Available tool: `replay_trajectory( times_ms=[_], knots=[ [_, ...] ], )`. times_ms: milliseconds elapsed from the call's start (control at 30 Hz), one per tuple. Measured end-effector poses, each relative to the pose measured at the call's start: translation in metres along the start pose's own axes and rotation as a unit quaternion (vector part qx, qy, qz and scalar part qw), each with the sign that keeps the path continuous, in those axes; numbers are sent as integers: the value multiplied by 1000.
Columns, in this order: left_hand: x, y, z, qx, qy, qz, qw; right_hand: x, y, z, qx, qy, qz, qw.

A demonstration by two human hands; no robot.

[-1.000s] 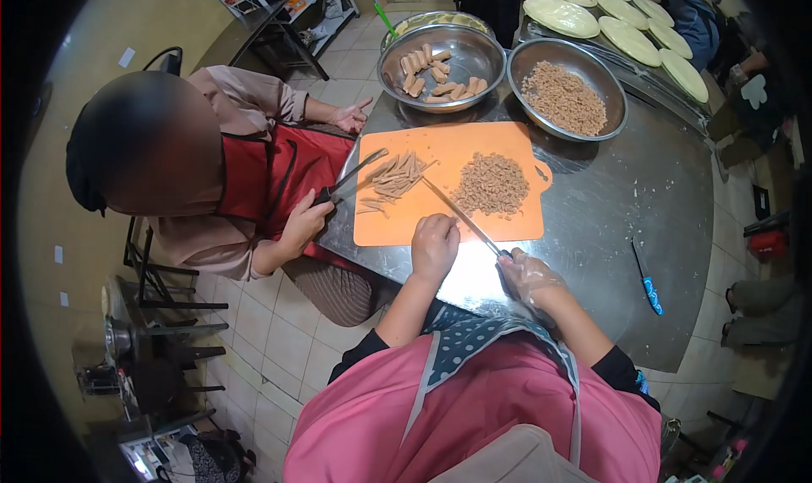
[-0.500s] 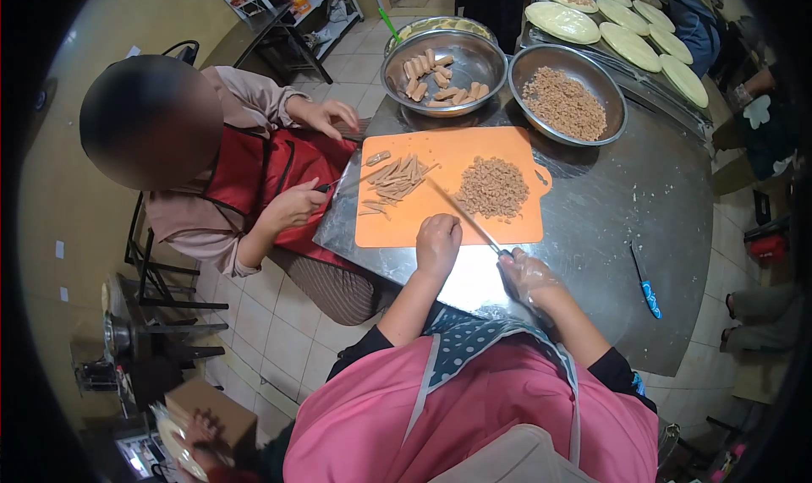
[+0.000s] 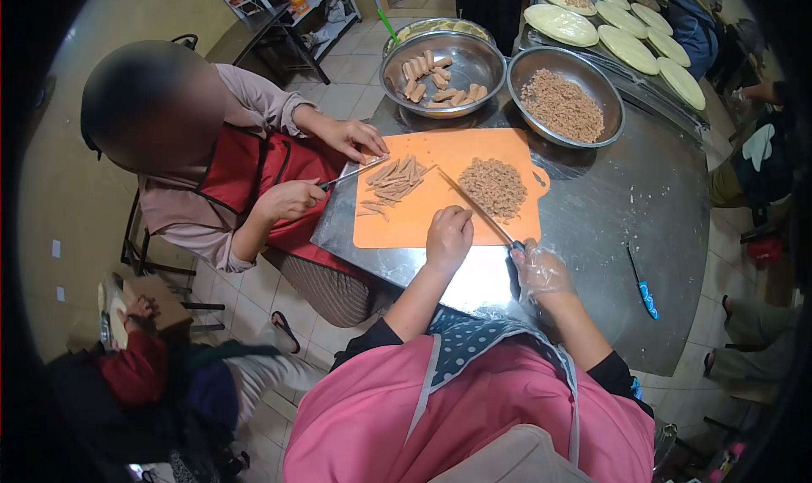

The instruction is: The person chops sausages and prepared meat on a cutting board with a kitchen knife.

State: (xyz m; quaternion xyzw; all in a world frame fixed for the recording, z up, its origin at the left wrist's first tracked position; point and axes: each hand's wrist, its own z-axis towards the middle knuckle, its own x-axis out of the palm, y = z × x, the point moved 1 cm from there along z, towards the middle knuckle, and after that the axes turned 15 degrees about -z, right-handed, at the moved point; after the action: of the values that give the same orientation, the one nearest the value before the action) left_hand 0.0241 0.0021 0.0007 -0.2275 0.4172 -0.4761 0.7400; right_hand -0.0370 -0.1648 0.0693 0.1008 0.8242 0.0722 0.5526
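Orange plastic cutting board (image 3: 406, 232) lies on a grey metal table (image 3: 592, 221), just beyond the wearer's two hands. The right hand (image 3: 541, 271), in a clear plastic glove, is closed around the dark handle of a long-bladed knife (image 3: 479, 205). Its blade slants away and leftward over the board, between two piles of food. The left hand (image 3: 450, 239) rests at the board's near edge, left of the knife handle, with fingers curled close beside the blade; whether they pinch anything, one cannot tell.

Ahead and left of that hand are pinkish-brown cut strips (image 3: 397, 178); ahead and right, a heap of small diced bits (image 3: 493, 189). Beyond both hands stand a steel bowl of short, thick chunks (image 3: 474, 60) and a steel bowl of diced food (image 3: 611, 94). A blue-handled knife (image 3: 648, 300) lies to the right of the gloved hand.

Further left, a co-worker's hand (image 3: 292, 200) holds another knife (image 3: 345, 175) at a chunk by the board's corner.

The step looks like cutting strips into dice. Any further stroke would call for strips brought beneath the blade, with the left fingertips tucked clear of its edge.
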Motion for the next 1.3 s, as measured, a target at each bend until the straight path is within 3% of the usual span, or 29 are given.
replay_trajectory(
  times_ms=[200, 467, 567, 700, 867, 967, 1300],
  knots=[
    [-1, 7, 0, -20, 27, 10, 999, 1, 3, -23, -20, 15, -51, 998],
    [-8, 0, 2, -85, 27, 6, 996, 13, 7, 1, -8, 43, 16, 999],
    [-8, 5, 0, -48, 17, 3, 999, 6, 3, -1, -10, 42, 5, 999],
    [-10, 4, -1, -73, 16, 6, 997, -2, 10, -19, -1, 36, -24, 999],
    [-15, -1, 0, -43, 34, 63, 996, 15, 10, -7, -4, 40, -45, 998],
    [-12, 1, -1, -64, 23, 38, 997, 14, 4, 4, -14, 48, 15, 999],
    [-8, 10, -5, -66, 19, 26, 997, 19, 8, -14, -10, 43, -39, 998]
  ],
)
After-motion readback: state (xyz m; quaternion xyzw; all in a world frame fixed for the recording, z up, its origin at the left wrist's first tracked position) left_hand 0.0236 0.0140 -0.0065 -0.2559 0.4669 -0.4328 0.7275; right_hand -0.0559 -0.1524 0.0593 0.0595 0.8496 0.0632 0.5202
